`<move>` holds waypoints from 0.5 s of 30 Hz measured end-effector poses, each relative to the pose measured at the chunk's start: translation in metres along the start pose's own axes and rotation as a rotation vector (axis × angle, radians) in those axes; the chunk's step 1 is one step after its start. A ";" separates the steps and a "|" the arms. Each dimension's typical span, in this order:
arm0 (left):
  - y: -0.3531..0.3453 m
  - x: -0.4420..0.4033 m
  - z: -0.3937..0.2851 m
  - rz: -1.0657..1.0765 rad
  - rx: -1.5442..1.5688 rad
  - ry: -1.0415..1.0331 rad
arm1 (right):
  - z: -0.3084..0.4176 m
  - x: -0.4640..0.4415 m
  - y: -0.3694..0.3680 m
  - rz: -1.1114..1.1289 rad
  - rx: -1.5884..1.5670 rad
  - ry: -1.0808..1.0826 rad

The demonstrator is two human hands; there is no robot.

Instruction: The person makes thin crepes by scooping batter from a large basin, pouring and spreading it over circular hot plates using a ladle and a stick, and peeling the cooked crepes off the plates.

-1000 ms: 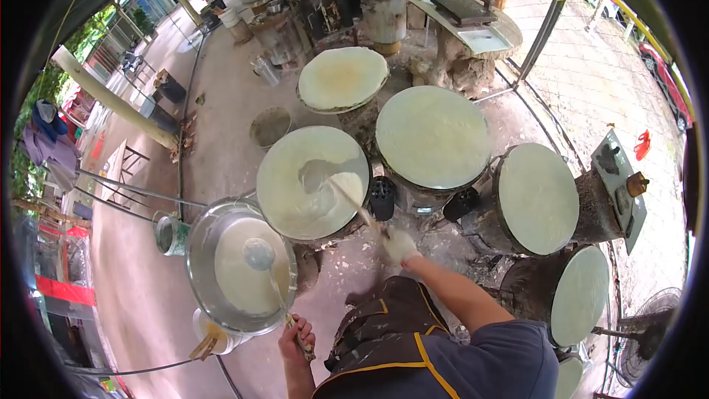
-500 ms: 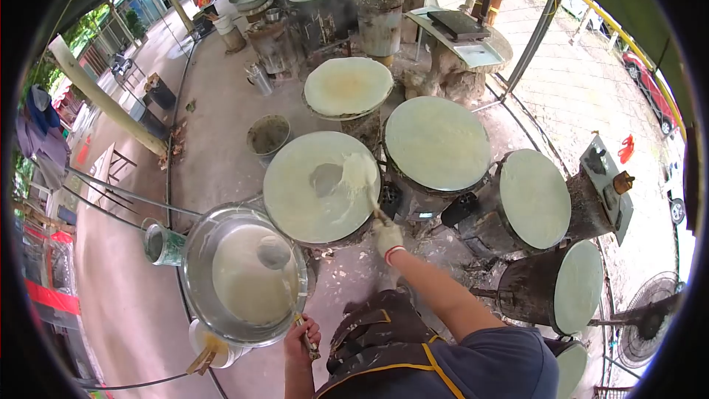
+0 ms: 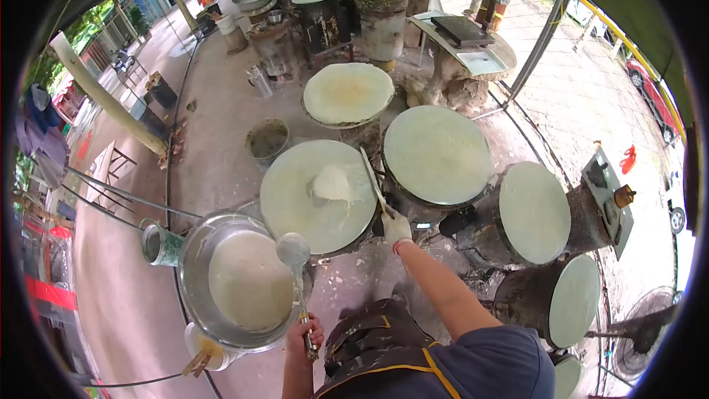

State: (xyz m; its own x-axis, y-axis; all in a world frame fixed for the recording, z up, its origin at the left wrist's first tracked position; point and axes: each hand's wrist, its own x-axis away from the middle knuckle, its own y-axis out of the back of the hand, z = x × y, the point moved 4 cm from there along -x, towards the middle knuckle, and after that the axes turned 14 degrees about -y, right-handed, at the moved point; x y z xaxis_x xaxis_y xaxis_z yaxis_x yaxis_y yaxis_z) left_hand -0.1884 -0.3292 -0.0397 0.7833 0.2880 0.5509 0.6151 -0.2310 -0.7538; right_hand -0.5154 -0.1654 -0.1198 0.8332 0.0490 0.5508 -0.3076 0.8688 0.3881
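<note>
My right hand [image 3: 396, 226] pinches the spreader [image 3: 373, 177] along the griddle [image 3: 292, 218] edge, probably clear of batter [image 3: 331, 182] left of it; my left hand [image 3: 304, 334] clenches the ladle [image 3: 293, 250], bowl ahead near the basin [image 3: 193, 281], maybe limiting drips.

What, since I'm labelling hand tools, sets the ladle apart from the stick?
The ladle ends in a round bowl; the stick is straight and narrow. The ladle is in the left hand, the stick in the right hand. The ladle is at the basin's edge, the stick at the edge of a round plate. Both are long.
</note>
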 end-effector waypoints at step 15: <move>-0.034 0.007 0.071 -0.187 -0.060 -0.029 | -0.009 -0.117 -0.047 0.556 0.138 0.428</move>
State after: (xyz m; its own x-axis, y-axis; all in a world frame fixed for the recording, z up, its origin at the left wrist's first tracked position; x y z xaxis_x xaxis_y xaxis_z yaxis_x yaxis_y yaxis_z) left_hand -0.2098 -0.2535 -0.0354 0.6522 0.3580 0.6682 0.7548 -0.2257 -0.6159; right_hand -0.5946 -0.2070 -0.2096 0.6344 0.6801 0.3674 -0.7711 0.5899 0.2397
